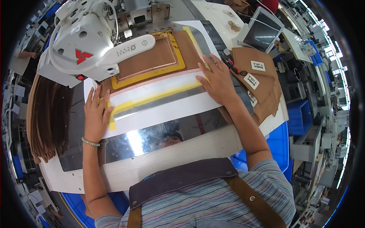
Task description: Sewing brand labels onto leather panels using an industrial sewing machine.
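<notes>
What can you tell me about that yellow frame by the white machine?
The yellow frame seems to lie flat on a brown sheet, partly hidden from view by the machine's white arm. It looks rectangular with rounded corners, smooth, perhaps plastic, with dark marks on its surface. Brown material shows through its opening. Neither the left hand nor the right hand appears to touch it.
</notes>
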